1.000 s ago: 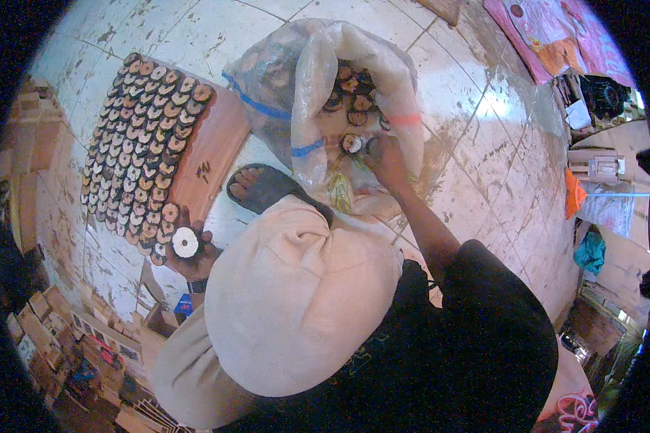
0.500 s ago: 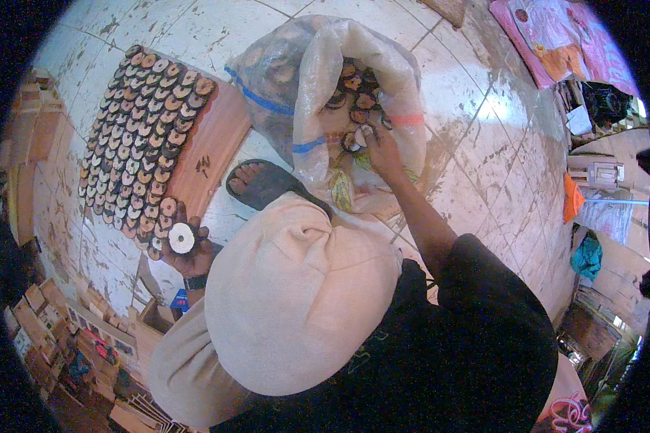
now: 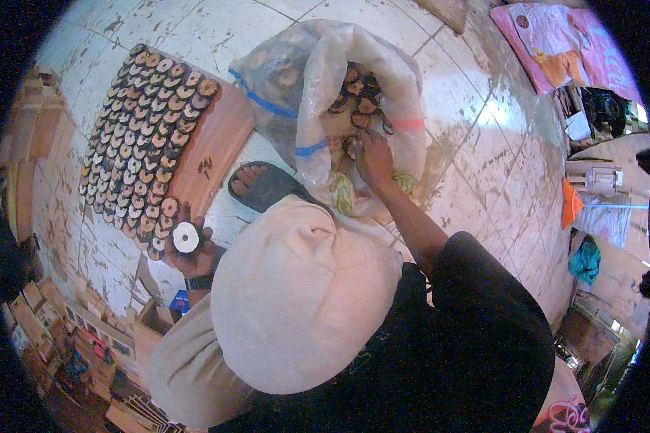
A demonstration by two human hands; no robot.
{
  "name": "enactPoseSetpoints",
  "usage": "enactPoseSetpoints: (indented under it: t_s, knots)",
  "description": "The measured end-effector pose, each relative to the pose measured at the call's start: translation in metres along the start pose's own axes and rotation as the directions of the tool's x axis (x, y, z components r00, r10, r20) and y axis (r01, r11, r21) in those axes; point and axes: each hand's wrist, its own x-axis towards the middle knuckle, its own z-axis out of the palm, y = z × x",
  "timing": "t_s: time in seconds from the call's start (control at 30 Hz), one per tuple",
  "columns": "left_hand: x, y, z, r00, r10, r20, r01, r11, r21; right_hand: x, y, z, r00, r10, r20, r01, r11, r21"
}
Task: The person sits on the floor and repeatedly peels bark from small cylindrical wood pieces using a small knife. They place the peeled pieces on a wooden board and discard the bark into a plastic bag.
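Note:
Low at the left, my left hand [image 3: 197, 261] holds a pale round disc [image 3: 186, 237] with a small centre hole, its fingers curled behind it. My right hand [image 3: 375, 160] is in the mouth of a translucent plastic sack [image 3: 318, 79], its fingers closed at a small round slice [image 3: 350, 146]. What the fingertips grip is partly hidden. More brown, dark-rimmed round slices [image 3: 366, 105] lie inside the sack. Beside my left hand, a brown wooden board [image 3: 213, 148] bears overlapping rows of similar discs with centre holes [image 3: 134, 144].
My sandalled foot [image 3: 267, 186] stands between board and sack on a stained tile floor [image 3: 476, 187]. Cartons and wooden pieces [image 3: 108, 317] crowd the lower left. A pink printed sheet [image 3: 556, 47], an orange piece [image 3: 572, 203] and a teal bundle [image 3: 585, 260] lie at the right.
My right hand has shifted slightly down and left at the sack's mouth; the pale piece at its fingertips no longer shows clearly. My left hand keeps the pale disc, almost in place.

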Motion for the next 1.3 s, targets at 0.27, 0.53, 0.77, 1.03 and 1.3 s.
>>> enactPoseSetpoints:
  t_s: [0.27, 0.53, 0.77, 1.03, 1.3]
  knots:
    - [0.002, -0.003, 0.001, 0.999, -0.027, 0.032, 0.029, 0.998, -0.059, 0.07, 0.008, -0.02, 0.972, -0.192, -0.137, 0.17, 0.972, -0.161]
    - [0.001, -0.004, -0.003, 0.998, -0.003, 0.065, 0.009, 0.996, -0.089, 0.074, 0.028, -0.039, 0.972, -0.131, -0.196, 0.158, 0.979, 0.132]
    - [0.003, -0.003, -0.003, 0.998, -0.055, -0.033, 0.053, 0.995, -0.08, 0.077, 0.034, -0.003, 0.989, 0.145, 0.003, -0.144, 0.982, 0.119]
    - [0.004, -0.004, -0.009, 0.998, -0.038, 0.043, 0.042, 0.995, -0.091, 0.102, 0.006, -0.075, 0.799, 0.112, 0.591, -0.428, 0.797, 0.427]
    - [0.002, -0.002, -0.009, 0.997, -0.072, -0.011, 0.071, 0.995, -0.068, 0.068, 0.022, 0.012, 0.998, 0.068, 0.006, -0.065, 0.91, 0.409]
